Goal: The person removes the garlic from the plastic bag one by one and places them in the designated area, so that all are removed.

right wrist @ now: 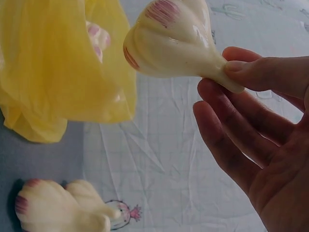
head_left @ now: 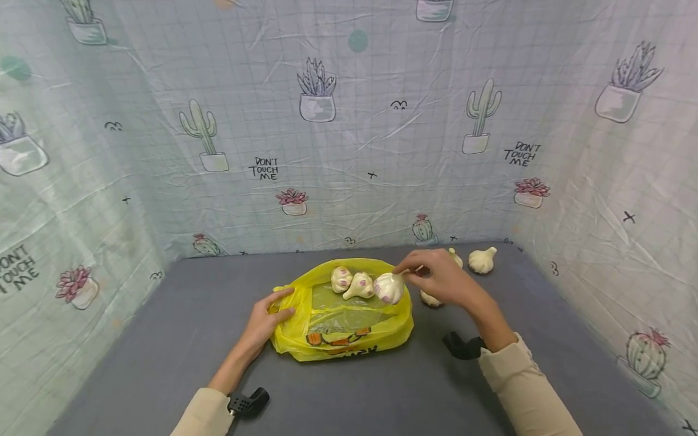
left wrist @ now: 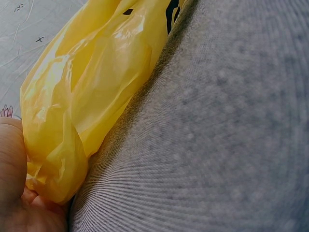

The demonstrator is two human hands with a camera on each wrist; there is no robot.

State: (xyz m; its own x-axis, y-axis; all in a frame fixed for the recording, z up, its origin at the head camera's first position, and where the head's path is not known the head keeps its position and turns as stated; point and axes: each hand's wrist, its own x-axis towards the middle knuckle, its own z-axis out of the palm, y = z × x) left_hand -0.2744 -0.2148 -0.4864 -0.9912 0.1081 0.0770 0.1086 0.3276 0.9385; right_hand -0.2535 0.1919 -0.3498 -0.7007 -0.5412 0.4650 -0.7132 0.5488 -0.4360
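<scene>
A yellow plastic bag lies on the grey table with its mouth facing up. My left hand grips the bag's left edge between thumb and fingers, and the left wrist view shows the gathered plastic at the thumb. Two garlic bulbs, one upright and one on its side, rest inside the bag. By its stem my right hand pinches a white garlic bulb with purple patches, held over the right side of the bag's opening.
Right of the bag, a garlic bulb lies near the table's back edge. Two others, one behind the hand and one below it, are partly hidden. A curtain printed with potted plants encloses the back and sides.
</scene>
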